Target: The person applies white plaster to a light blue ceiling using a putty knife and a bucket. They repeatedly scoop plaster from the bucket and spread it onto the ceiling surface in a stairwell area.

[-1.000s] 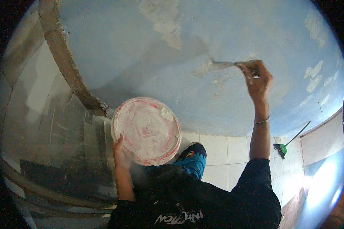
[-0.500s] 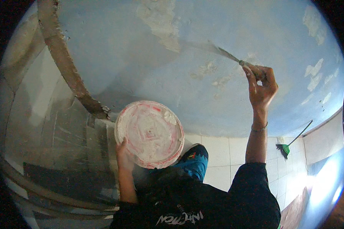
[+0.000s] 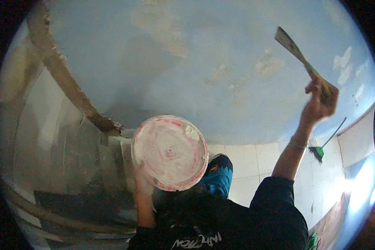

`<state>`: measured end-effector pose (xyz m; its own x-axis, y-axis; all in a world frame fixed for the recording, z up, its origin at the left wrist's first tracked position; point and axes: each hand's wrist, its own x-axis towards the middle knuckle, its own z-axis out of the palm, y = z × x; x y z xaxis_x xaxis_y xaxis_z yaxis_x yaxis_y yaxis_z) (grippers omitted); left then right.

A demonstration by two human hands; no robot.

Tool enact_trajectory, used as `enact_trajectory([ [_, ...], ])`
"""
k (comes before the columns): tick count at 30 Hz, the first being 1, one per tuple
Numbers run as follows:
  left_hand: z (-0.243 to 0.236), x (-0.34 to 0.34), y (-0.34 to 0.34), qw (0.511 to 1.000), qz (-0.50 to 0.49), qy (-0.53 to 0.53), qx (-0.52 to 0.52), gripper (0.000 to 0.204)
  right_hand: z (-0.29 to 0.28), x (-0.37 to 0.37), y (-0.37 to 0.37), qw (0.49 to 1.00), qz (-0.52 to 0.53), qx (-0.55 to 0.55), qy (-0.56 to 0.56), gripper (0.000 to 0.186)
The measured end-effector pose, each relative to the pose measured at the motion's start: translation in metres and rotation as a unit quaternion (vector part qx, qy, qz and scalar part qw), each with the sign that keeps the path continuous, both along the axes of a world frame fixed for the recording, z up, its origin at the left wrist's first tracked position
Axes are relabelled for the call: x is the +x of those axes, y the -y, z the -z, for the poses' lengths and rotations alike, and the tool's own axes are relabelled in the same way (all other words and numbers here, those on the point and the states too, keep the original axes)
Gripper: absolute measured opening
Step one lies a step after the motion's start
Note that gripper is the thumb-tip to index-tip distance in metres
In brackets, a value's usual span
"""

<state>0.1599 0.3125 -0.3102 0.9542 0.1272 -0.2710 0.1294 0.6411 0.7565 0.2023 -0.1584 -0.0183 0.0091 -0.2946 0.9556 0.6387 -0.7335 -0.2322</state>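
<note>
My right hand (image 3: 322,98), raised at the upper right, is closed around the handle of a putty knife (image 3: 291,45). The knife's broad blade points up and to the left, in front of the blue wall (image 3: 221,41). Low in the middle, my left hand (image 3: 143,177) grips the lower left edge of a round bucket lid (image 3: 166,152); its fingers are partly blurred. White paste coats the pinkish-red lid, and a small lump of putty (image 3: 191,133) sits near its upper right rim. Pale filler patches (image 3: 268,62) mark the wall.
A broken brown edge (image 3: 66,79) borders the wall at the left, beside grey panels (image 3: 46,125). White floor tiles (image 3: 246,162) lie below the wall. A green broom (image 3: 316,153) leans at the right, near a bright light (image 3: 358,191).
My right hand has moved right with the putty knife, whose blade now points more upward. The lid in my left hand has shifted slightly right and down. The whole view has turned a little.
</note>
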Motion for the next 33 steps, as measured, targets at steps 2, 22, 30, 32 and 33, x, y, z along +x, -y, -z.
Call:
enact_trajectory([
  [2, 0.006, 0.002, -0.006, 1.000, 0.026, -0.003, -0.017, 0.061, 0.022, -0.031, 0.004, 1.000, 0.017, 0.016, -0.006, 0.016],
  [22, 0.012, 0.063, -0.014, 0.980, 0.192, 0.025, -0.045, 0.065, 0.229, -0.111, -0.174, 0.710, -0.302, 0.323, -0.548, 0.022],
  [30, 0.017, 0.059, -0.017, 0.973, 0.224, 0.037, -0.041, 0.063, 0.219, -0.106, -0.187, 0.745, -0.152, 0.303, -0.575, 0.032],
  [32, 0.019, 0.058, -0.018, 0.969, 0.231, 0.086, -0.014, 0.064, 0.221, -0.099, -0.191, 0.763, -0.156, 0.311, -0.545, 0.033],
  [33, 0.020, 0.059, -0.018, 0.970, 0.234, 0.066, 0.020, 0.067, 0.221, -0.093, -0.193, 0.771, -0.145, 0.321, -0.530, 0.033],
])
